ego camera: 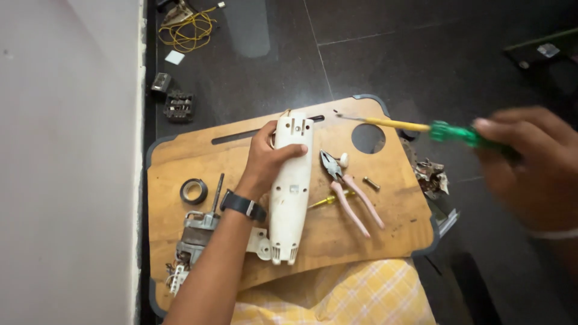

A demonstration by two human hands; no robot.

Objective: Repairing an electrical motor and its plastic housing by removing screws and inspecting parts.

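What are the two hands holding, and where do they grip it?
The left hand grips the white plastic appliance housing around its upper part. The right hand holds a screwdriver by its green handle, the shaft pointing left.

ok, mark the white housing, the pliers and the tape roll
white housing (291, 192), head view, middle of its flat face
pliers (355, 198), head view, on a pink handle
tape roll (185, 190), head view, on its black ring

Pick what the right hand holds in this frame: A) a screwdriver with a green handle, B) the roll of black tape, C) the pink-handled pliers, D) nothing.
A: the right hand grips the green-handled screwdriver, its tip over the wooden board, while the pliers and tape lie on the board.
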